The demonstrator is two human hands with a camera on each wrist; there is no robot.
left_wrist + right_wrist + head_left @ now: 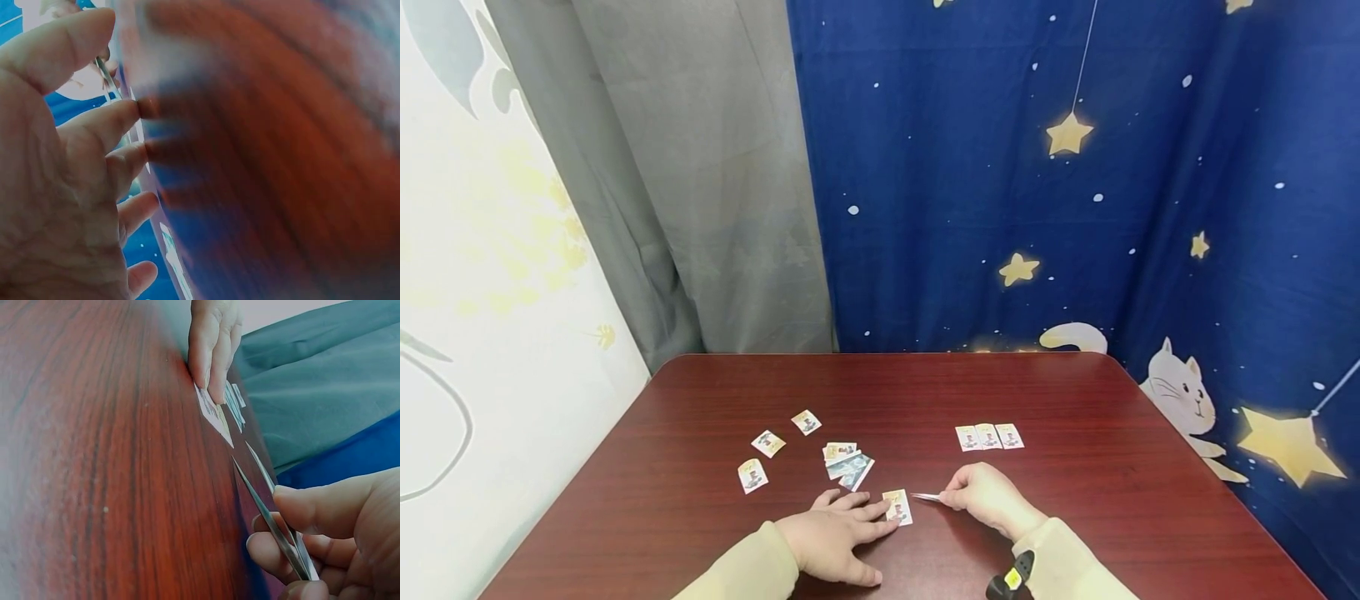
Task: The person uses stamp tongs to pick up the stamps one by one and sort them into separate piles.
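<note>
My left hand (831,540) lies on the table with its fingers spread. Two of its fingertips press the edge of a small printed card (898,502). In the right wrist view, those fingertips hold down the near end of that card (220,425). My right hand (988,500) pinches a pair of metal tweezers (262,505) between thumb and fingers. The tips of the tweezers are apart, with nothing between them, and point at the card's free end from a short distance. In the left wrist view, the left fingertips (150,203) meet the tabletop.
Beyond the left hand lies a loose pile of cards (850,467), some with a blue-grey side up. Three single cards, one of them a curled card (752,476), are scattered to the left. A row of three cards (988,437) lies at right on the dark red table (895,383).
</note>
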